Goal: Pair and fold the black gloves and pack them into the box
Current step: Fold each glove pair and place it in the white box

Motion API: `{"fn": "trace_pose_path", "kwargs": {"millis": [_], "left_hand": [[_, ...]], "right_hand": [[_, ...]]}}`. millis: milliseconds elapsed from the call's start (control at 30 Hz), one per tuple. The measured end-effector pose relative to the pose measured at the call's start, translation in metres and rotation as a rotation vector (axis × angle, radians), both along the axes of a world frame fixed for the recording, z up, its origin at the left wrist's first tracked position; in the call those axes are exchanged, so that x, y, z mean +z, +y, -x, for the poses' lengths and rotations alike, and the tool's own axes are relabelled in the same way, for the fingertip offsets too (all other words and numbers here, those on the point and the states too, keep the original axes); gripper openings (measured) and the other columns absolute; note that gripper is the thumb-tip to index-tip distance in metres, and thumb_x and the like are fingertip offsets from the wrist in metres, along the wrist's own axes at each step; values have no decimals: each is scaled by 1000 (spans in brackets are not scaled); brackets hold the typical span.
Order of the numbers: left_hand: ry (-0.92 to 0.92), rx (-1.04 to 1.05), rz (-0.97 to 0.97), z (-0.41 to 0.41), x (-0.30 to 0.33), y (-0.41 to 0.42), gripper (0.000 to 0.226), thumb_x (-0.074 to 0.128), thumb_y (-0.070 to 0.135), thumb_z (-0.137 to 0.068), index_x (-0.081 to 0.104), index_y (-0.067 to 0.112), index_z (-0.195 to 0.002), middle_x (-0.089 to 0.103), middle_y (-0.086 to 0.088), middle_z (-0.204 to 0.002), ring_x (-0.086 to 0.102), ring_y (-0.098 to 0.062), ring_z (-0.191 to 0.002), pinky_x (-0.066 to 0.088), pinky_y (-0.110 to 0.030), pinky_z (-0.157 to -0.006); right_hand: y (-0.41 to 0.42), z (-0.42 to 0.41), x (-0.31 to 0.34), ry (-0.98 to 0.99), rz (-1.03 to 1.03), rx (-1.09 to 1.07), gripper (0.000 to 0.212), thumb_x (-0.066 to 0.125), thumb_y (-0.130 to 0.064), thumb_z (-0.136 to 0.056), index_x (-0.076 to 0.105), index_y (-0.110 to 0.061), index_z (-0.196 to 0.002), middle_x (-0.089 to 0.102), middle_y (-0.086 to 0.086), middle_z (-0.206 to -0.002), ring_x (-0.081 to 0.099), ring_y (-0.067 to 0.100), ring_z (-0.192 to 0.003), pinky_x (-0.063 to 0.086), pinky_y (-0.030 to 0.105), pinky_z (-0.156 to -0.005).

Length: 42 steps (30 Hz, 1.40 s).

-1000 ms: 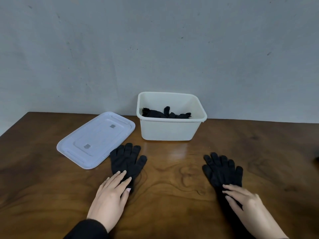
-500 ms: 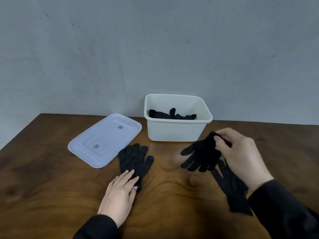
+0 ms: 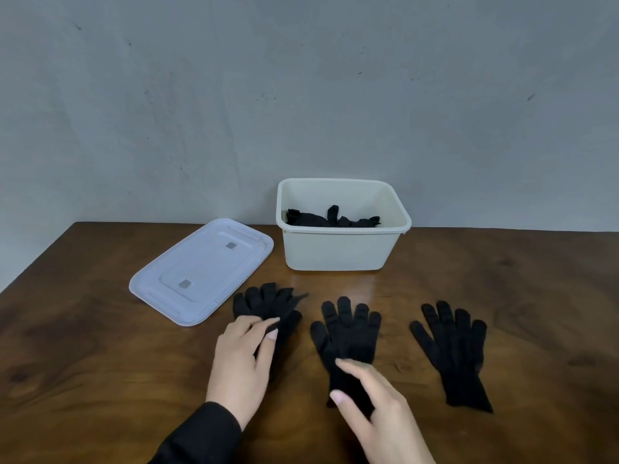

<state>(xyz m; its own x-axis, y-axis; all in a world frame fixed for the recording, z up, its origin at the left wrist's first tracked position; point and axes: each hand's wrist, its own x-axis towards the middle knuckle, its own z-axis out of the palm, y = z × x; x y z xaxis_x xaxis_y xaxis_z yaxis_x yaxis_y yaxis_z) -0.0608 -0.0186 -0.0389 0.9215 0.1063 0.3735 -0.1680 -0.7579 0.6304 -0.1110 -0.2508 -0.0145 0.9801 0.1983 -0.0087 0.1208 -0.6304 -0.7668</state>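
Observation:
Three black gloves lie in a row on the wooden table (image 3: 100, 363). At the left is a stack of gloves (image 3: 268, 301); my left hand (image 3: 241, 366) pinches its top layer between fingers and thumb. The middle glove (image 3: 346, 333) lies flat with its fingers pointing away, and my right hand (image 3: 378, 413) rests on its cuff with the fingers fairly straight. Off to the right, a third glove (image 3: 452, 349) lies flat with neither hand on it. Behind them stands the open cream box (image 3: 335, 256), with more black gloves (image 3: 331, 219) inside.
The pale box lid (image 3: 201, 272) lies flat to the left of the box, close to the left glove stack. A grey wall rises directly behind the table's back edge. The table's left edge runs diagonally at the far left.
My right hand carried a glove from the right pile and laid it flat in the middle, leaving one glove at the right. My left hand went from lying flat to pinching the left stack.

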Motion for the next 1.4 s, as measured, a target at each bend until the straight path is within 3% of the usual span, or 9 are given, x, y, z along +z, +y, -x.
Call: {"fn": "trace_pose_path", "kwargs": {"millis": [200,333,467,633,733,933,1167,1300,1400], "left_hand": [[-25,-218,-65,12,25,-70,42,33,42,-98,59,33,-130,54,14,-118,47,-5,-106,46,-29,-90],[-20,-360,-73,18,22,-81,43,41,37,-98,51,31,-140,50,16,-135,43,-1,-124,41,-27,-103],[-45,-531,-105,23,1,-69,36,47,30,-99,58,29,-134,44,19,-145,32,4,-136,24,-18,-113],[9,-401,-313,13,-38,-43,33,41,39,-98,63,36,-122,50,17,-135,41,-4,-129,44,-33,-103],[38,-431,-439,10,-44,-44,34,43,43,-96,63,38,-124,50,14,-140,37,-6,-134,40,-36,-107],[25,-456,-471,15,-39,-45,35,48,42,-96,55,37,-130,44,11,-143,37,-8,-134,36,-33,-108],[2,-528,-517,17,-37,-45,31,47,43,-97,59,41,-126,43,15,-144,32,-7,-138,30,-33,-110],[7,-538,-516,16,-37,-45,29,45,44,-98,61,41,-123,48,14,-138,36,-8,-135,32,-34,-108],[-12,-534,-529,16,-37,-45,23,49,44,-96,65,39,-110,53,12,-132,41,-10,-131,38,-36,-106]], "right_hand": [[36,-10,34,247,-529,-99,49,63,-36,-93,37,-53,-132,55,-36,-127,50,-17,-118,44,8,-94],[26,-14,31,217,-648,-338,37,62,-34,-92,57,-42,-128,68,-24,-116,61,-6,-111,51,29,-100],[7,-24,44,174,-679,-502,26,51,-15,-102,73,-28,-100,76,-4,-102,72,15,-95,60,35,-78],[-38,-49,75,261,-738,-475,20,46,-17,-103,65,-11,-109,76,10,-98,72,33,-90,57,43,-76],[-55,-63,89,239,-579,-353,25,49,-14,-102,73,-7,-97,75,16,-97,71,33,-90,57,48,-76],[-60,-91,129,-16,-37,-154,18,59,-20,-98,74,-27,-91,75,-10,-86,67,15,-57,57,32,-66],[-42,-81,90,-420,99,-29,28,67,-13,-92,71,-27,-115,69,-18,-107,62,-6,-101,43,7,-94],[-28,-47,-1,-433,326,150,36,78,-7,-81,74,-22,-113,70,-10,-113,60,5,-107,32,8,-105],[-24,-28,-54,-389,346,196,39,83,-15,-79,74,-21,-116,67,-10,-118,57,5,-115,48,25,-100]]}}
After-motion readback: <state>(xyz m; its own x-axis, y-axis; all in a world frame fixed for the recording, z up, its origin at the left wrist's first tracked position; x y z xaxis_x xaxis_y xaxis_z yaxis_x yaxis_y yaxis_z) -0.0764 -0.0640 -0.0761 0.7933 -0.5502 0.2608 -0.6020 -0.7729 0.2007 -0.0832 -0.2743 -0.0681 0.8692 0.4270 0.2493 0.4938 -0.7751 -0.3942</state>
